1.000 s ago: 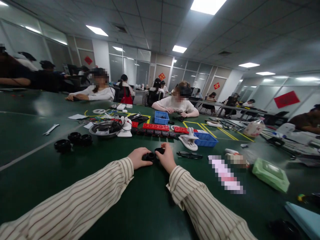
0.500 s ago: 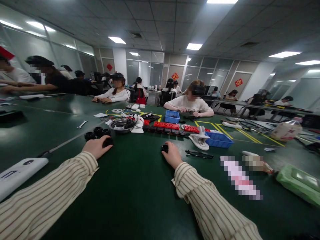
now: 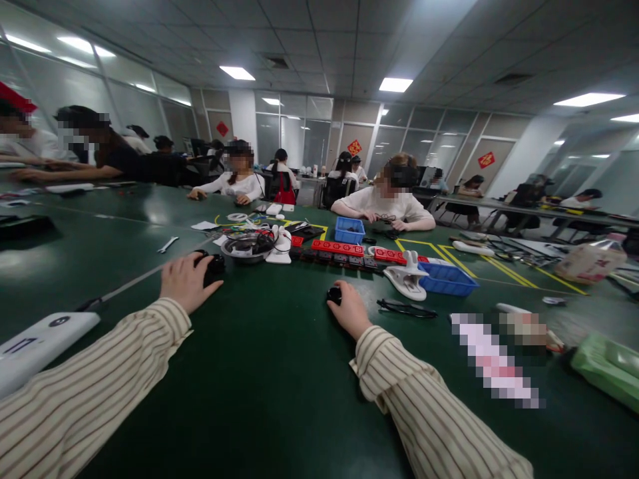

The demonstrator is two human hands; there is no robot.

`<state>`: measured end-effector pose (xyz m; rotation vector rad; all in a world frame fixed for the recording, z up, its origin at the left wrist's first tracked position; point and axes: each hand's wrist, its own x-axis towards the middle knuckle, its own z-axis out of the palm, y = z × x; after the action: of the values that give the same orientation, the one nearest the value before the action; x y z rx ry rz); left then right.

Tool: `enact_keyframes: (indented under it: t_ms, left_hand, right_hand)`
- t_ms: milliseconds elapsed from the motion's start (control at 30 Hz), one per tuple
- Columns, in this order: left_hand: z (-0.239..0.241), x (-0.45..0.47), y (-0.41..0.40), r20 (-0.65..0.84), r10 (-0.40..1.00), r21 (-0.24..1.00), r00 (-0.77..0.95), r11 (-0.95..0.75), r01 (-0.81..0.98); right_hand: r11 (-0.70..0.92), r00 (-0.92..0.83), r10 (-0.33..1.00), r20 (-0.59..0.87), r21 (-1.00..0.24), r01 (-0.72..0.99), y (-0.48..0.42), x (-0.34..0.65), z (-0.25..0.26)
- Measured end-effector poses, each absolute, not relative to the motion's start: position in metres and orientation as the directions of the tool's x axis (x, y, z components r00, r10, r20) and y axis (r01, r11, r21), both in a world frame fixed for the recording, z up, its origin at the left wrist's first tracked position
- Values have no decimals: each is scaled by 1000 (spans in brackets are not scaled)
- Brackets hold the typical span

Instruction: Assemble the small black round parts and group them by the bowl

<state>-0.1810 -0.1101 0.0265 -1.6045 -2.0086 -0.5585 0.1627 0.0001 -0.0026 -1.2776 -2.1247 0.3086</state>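
Note:
My left hand (image 3: 186,282) reaches out over the green table (image 3: 279,372) and closes on a black round part (image 3: 214,267) among the black parts at the left. My right hand (image 3: 351,309) rests on the table near the middle with its fingers curled round another small black round part (image 3: 334,295). Both arms wear striped sleeves.
Ahead lie a metal bowl (image 3: 245,245) of cables, red power strips (image 3: 338,248), two blue bins (image 3: 446,279), a white clamp (image 3: 407,276), black glasses (image 3: 405,308) and a wrench (image 3: 167,245). A white device (image 3: 37,344) lies at the left, a green pack (image 3: 606,367) at the right. Several people sit around.
My hands were together on one black piece; the left hand has moved left to the black parts and now grips one. The right hand stayed with its part. The view turned left.

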Motion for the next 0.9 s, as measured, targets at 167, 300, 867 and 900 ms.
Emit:
enact_keyframes:
  t_ms: [167,300,867,900]
  left_hand:
    - [21,-93,-110,485,829,-46,280,-295,954]
    - [17,-31,-91,473,810,71,347,-427,901]
    - [86,-165,-66,128,983,77,134,-144,987]
    - [92,-182,-72,208,972,100,111,-134,986]
  right_hand:
    - [620,-484,783,390,-547,562,-9,160,4]
    - [682,-412,729,546,-540,493,-14,158,6]
    - [555,-288,828,481,-633,539,1,164,-1]
    - [560,-283,824,490,-628,541,0,164,0]
